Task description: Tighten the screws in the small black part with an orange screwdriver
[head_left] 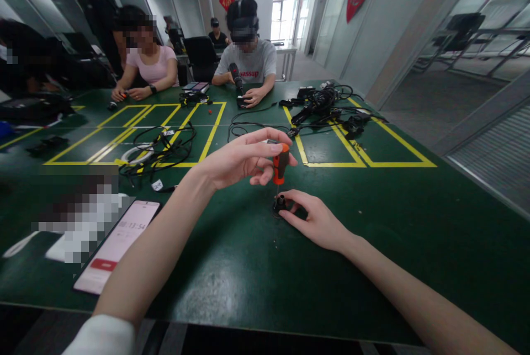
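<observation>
My left hand (252, 159) has its thumb and fingers closed round the handle of an orange and black screwdriver (281, 165). The screwdriver stands upright, its thin shaft pointing down to a small black part (280, 205) on the green table (232, 266). With thumb and forefinger, my right hand (312, 217) pinches that part from the right side and rests low at the tabletop. The part's exact kind is too small to tell, and the screwdriver's tip is hard to make out against it.
A phone (120, 244) showing a timer lies left of my left forearm. Looped black cables (165, 145) lie beyond it, with a larger cable heap (323, 104) at the back right. Yellow tape (401, 165) marks the table. Across it, a person in grey (248, 62) holds a black power tool (236, 76).
</observation>
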The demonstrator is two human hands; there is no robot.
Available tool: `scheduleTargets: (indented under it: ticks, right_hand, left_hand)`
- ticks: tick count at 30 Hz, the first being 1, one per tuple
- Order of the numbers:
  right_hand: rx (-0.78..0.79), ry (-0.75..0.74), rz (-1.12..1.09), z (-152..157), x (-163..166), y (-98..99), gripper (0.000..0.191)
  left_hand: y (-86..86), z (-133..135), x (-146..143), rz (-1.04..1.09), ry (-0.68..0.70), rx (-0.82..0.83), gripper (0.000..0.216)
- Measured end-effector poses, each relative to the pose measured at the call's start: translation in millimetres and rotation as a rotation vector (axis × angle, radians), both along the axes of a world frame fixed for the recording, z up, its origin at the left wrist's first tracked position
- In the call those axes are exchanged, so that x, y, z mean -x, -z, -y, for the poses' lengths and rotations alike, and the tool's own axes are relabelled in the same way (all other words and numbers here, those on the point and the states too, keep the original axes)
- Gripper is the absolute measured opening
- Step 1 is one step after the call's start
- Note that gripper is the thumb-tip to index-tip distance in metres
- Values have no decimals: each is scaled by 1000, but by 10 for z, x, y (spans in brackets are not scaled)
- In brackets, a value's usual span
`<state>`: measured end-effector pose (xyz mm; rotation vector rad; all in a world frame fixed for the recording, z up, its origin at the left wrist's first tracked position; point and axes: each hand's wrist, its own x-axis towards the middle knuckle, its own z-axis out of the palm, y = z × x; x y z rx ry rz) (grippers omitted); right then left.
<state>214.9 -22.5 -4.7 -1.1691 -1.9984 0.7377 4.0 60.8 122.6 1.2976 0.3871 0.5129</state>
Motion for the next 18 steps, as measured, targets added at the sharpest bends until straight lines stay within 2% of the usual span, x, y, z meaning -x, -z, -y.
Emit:
scheduleTargets:
  ticks: [3,7,11,13,18]
  right_hand:
    - [-1,0,10,1,-5,-9,24]
    - [-11,-5,1,3,-6,-15,22]
    - [-5,-3,-7,5,-4,-17,22]
    - [-4,-5,-11,5,-4,-18,22]
    - [-7,-2,-1,3,-6,-16,24]
  left_hand:
    - [-14,19,1,6,-24,-10,46]
    - [-21,15,4,-20,-28,-49,33]
    - [-20,-15,4,5,11,-19,42]
    - [-13,-27,1,0,22,0,38]
    - [-1,-12,-11,-7,-55,-12,31]
